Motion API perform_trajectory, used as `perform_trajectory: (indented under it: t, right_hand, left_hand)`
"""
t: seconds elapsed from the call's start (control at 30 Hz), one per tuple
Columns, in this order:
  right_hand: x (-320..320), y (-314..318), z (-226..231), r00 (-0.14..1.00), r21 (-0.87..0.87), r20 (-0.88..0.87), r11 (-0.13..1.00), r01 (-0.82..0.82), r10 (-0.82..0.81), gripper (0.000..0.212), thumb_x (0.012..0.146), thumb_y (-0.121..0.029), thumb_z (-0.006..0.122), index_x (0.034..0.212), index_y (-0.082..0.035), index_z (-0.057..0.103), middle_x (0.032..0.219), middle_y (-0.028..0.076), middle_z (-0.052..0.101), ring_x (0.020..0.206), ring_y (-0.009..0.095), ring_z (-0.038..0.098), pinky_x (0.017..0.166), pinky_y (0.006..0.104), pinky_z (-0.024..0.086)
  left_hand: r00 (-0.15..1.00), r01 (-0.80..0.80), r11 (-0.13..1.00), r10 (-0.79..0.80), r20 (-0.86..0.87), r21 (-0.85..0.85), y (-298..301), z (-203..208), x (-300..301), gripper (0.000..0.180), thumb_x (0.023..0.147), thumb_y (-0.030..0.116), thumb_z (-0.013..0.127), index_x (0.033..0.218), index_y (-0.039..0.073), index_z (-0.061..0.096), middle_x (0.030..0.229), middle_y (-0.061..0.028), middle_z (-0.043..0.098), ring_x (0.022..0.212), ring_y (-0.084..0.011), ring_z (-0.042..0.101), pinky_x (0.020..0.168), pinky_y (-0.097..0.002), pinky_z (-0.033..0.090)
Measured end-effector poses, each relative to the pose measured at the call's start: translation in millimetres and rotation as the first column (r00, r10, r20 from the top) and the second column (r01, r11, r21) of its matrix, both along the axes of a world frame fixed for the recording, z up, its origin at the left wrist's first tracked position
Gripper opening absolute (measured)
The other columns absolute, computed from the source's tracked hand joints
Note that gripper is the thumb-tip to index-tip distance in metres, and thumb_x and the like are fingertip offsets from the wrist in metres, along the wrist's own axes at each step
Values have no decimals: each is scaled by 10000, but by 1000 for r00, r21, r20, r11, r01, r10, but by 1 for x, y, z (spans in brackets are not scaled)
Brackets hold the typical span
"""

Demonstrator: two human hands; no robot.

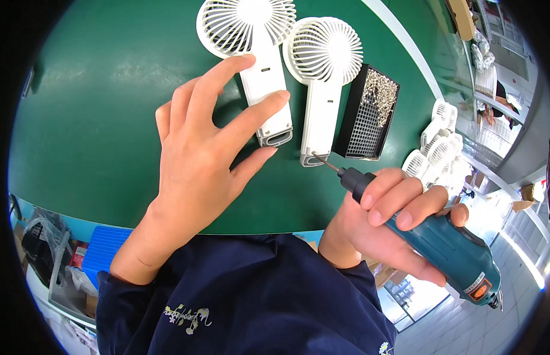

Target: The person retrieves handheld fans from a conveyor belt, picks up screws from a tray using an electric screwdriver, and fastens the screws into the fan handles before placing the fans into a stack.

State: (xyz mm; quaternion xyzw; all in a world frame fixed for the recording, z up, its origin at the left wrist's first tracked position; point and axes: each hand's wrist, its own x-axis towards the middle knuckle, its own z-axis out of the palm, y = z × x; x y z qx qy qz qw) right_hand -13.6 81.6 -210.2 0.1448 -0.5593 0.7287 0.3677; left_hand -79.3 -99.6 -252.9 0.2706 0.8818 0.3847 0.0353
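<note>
Two white handheld fans lie side by side on the green table. Over the handle of the left fan (264, 89) my left hand (198, 142) is spread, its index finger and another fingertip touching the handle's edges. My right hand (399, 219) grips a teal electric screwdriver (446, 248) with a black nose. Its thin bit points up-left and meets the grey foot of the right fan (323, 100), at a small hole or screw there. Close to that fan is a black tray (361, 130) with a perforated bed, small silvery screws heaped in its far part.
The green table (97, 142) curves round in front of me. A pile of white fans (437, 145) stands at the right edge. Below left are a blue ridged board (106, 248) and a bin (62, 284) with bagged items. Shelving lies beyond the right side.
</note>
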Motion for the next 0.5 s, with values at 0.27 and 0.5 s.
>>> perform_trajectory:
  t: [0.27,0.5]
  right_hand:
    - [2,0,-4,998,-16,64,1000,-13,14,830,829,-748,478,1303,-71,402,758,109,513,468,229,488,457,381,440]
    - [4,1,-2,997,-4,69,999,-40,40,834,829,-759,460,1303,-75,402,768,102,508,490,233,491,469,381,442]
  left_hand:
    - [1000,-2,1000,2,22,1,1,1,1,601,599,127,824,1172,226,673,1397,-55,441,1087,-258,470,905,-378,358]
    - [987,92,996,-91,-135,1,10,7,8,589,587,168,809,1160,198,675,1434,-51,445,1287,-373,361,980,-439,324]
